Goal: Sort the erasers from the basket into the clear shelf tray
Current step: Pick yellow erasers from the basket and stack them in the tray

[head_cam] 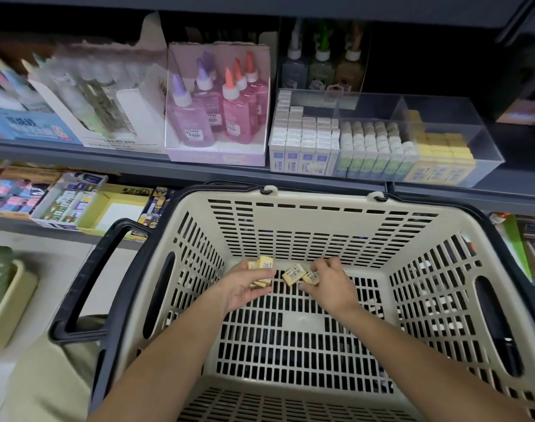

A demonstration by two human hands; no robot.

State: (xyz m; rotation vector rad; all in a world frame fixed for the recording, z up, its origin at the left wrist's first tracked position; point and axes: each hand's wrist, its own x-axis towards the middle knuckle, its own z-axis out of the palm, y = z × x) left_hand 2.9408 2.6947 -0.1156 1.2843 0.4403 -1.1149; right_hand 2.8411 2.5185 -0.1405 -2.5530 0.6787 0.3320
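Down on the basket (321, 202) floor, the left hand (245, 289) grips a small stack of yellow erasers (261, 268); the right hand (328, 284) pinches one more. They look light, stiff and boxy, best taken by the flat sides. Basket walls rise high around; the tray (488, 153) above is open-topped, its yellow section part-filled.

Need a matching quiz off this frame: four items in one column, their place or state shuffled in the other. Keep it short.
Items
1. left hand
2. right hand
3. clear tray
4. basket

Place or state
A. on the shelf, yellow boxes in its right compartment
B. grips a stack of yellow erasers
C. below the shelf, both hands inside it
D. pinches a single eraser

Pairs: 1-B, 2-D, 3-A, 4-C
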